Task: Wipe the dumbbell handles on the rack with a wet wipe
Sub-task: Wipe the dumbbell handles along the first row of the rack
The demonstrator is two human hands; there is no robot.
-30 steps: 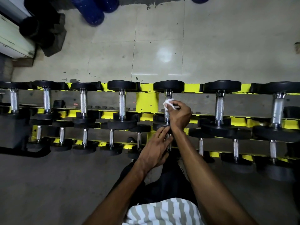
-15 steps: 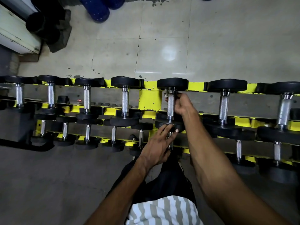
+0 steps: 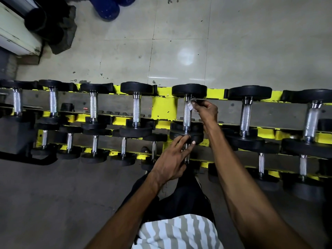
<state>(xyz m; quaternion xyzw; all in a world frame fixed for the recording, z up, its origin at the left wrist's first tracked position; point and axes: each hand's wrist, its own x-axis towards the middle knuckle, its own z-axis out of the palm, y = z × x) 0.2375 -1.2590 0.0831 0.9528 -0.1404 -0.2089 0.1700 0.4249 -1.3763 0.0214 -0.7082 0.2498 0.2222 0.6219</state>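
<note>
A yellow and black rack [image 3: 163, 108] holds two rows of black dumbbells with knurled chrome handles. My right hand [image 3: 206, 112] pinches a small white wet wipe [image 3: 190, 103] against the top of the handle [image 3: 186, 115] of the middle upper-row dumbbell, just under its far black head. My left hand [image 3: 172, 159] rests with straight fingers on that dumbbell's near black head [image 3: 195, 136], fingertips on the rim. Most of the wipe is hidden behind my right fingers.
More dumbbells fill the rack to both sides, such as a larger one [image 3: 246, 115] right of my right hand. Blue cylinders [image 3: 107, 6] and black rolls [image 3: 45, 20] lie on the tiled floor behind the rack. My legs are below.
My right hand slid up the handle from its middle to the top with the wipe, then shifted to the handle's right side. My left hand stayed on the near head.
</note>
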